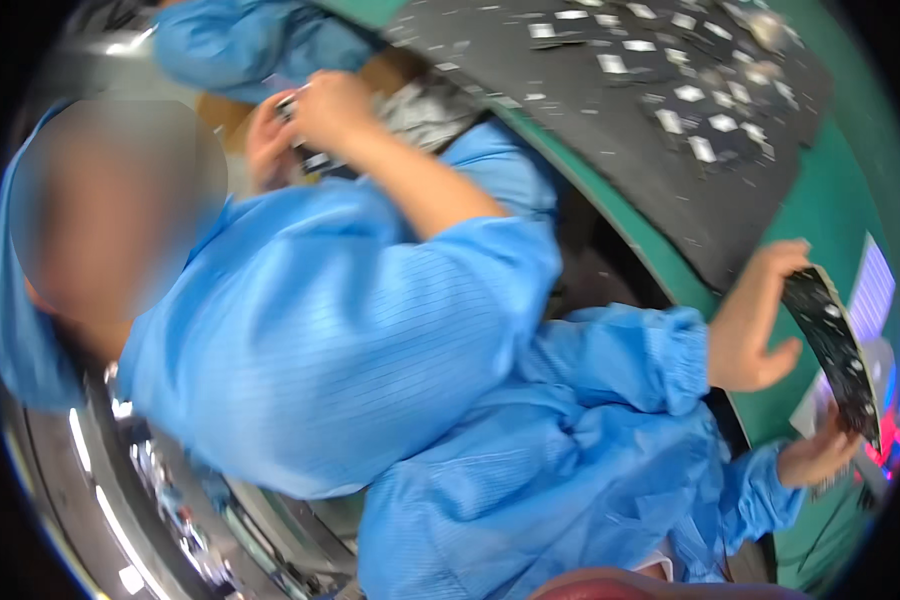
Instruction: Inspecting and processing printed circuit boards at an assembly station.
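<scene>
At the right I hold up a thin dark panel (832, 340) with a pale edge, its face dotted with small light marks or bits. My left hand (755, 325) grips its upper end with the fingers, while the thumb stands away from it. Around the lower end closes my right hand (825, 450). The panel is tilted over the green tabletop (835, 205). Blue gathered cuffs cover both my wrists. What the panel is, I cannot tell.
Many small dark pieces with white labels (700, 150) lie on a dark grey mat (610, 165). A co-worker in blue (340, 330) sits close on my left, both hands (320, 115) on a small object. A pale printed sheet (872, 288) and red-blue lights are at the far right.
</scene>
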